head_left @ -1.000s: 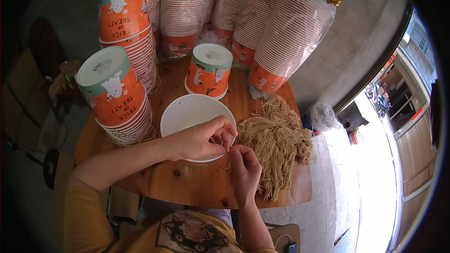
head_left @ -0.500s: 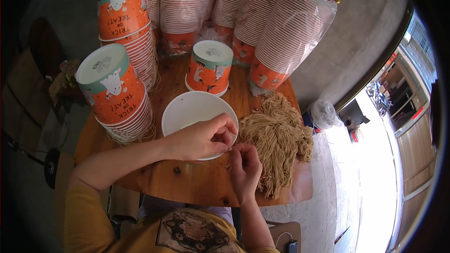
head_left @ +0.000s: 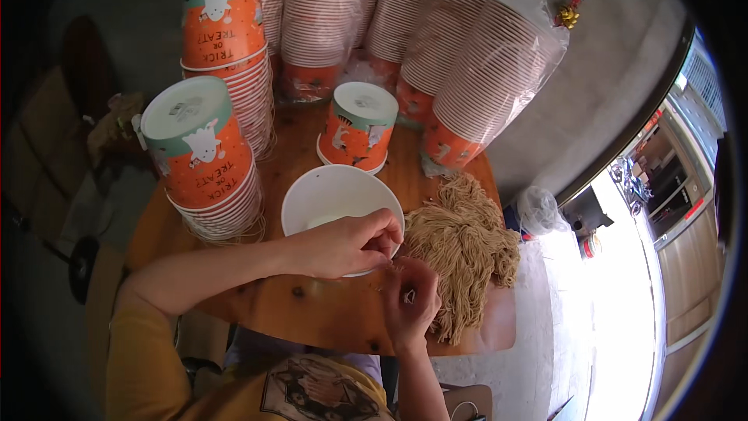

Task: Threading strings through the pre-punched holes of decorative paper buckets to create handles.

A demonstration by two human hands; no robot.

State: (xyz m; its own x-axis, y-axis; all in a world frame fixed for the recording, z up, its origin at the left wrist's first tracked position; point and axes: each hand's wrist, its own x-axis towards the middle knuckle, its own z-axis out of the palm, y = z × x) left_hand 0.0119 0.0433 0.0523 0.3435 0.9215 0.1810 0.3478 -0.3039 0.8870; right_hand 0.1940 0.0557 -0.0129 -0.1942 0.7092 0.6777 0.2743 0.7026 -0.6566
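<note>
Your left hand [head_left: 343,248] and right hand [head_left: 411,300] pinch narrowly at the white bucket [head_left: 327,199]; any held item is unclear. Uneven pull could tip the bucket.

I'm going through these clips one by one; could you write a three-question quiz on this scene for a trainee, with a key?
1. True or false: the pile of tan cord lies to the right of the open bucket.

2. Multiple choice: how are the left hand and right hand placed?
A) Far apart
B) Close together, by the open bucket's rim
C) Both out of view

3. Fill in: the orange bucket just beyond the open one stands upside ____.

Key: 1. True; 2. B; 3. down.
</note>
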